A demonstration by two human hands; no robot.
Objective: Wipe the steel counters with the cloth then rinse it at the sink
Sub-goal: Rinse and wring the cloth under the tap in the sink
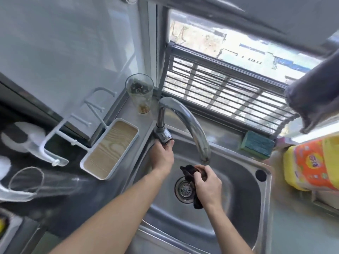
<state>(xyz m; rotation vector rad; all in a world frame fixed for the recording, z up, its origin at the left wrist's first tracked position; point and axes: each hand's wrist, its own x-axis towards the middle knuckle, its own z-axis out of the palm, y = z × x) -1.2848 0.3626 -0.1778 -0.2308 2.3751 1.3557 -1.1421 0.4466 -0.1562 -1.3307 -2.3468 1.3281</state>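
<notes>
— White tray [110, 149] left of middle, tall glass [140, 92] up behind it, both close to the sink [264, 173]. Safe there?

— Maybe not. Depends on the tap.

— Next along, then?

— Steel tap handle [164, 136], gripped by the left hand [162, 154], fingers curled round it. No water to see yet under the spout [189, 121].

— So what could go wrong?

— Turned too far, too fast, and out with a big splash. Could jump over the sink edge and wet the tray and the glass. Would mean wiping all over again.

— And the cloth?

— Dark cloth [190, 174] in the middle of the frame, just under the mouth of the spout, above the drain [184, 189]. Bunched up and pinched in the right hand [207, 187], fingers closed on it, with one end hanging low.

— Trouble there?

— Perhaps. Held too loose, could slip and plop onto the drain holes. Kept so bunched, might stay dirty inside the folds.

— Further right?

— Green sponge [256, 145] on the back ledge, yellow bottle [308, 162] at the right edge. Well apart from both hands, so likely safe from a knock.
</notes>
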